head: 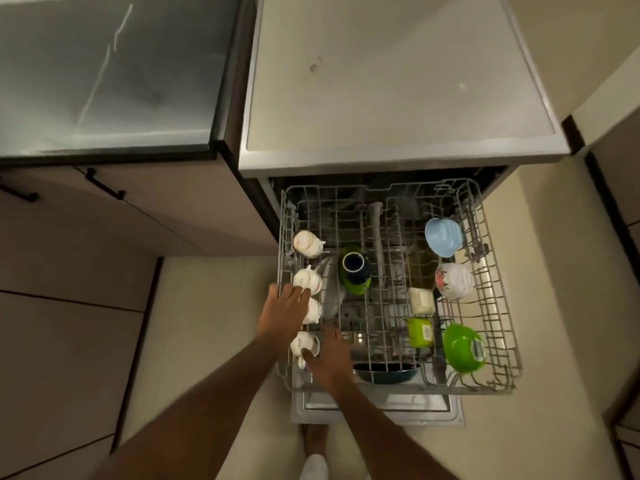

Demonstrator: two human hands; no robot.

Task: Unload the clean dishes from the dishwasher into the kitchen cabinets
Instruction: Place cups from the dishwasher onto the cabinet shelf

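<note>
Both forearms are stretched down over the left edge of the pulled-out dishwasher rack (498, 258). By the right hand (330, 358), the nearest white cup (304, 344) is touched; whether it is gripped cannot be told, as the hand is blurred. Over the next cups (307, 279) in the row, the left hand (284, 311) is laid flat with straight fingers. Farther right, a green bowl (462, 348), a blue bowl (443, 237) and a flowered bowl (453, 280) are held in the rack.
</note>
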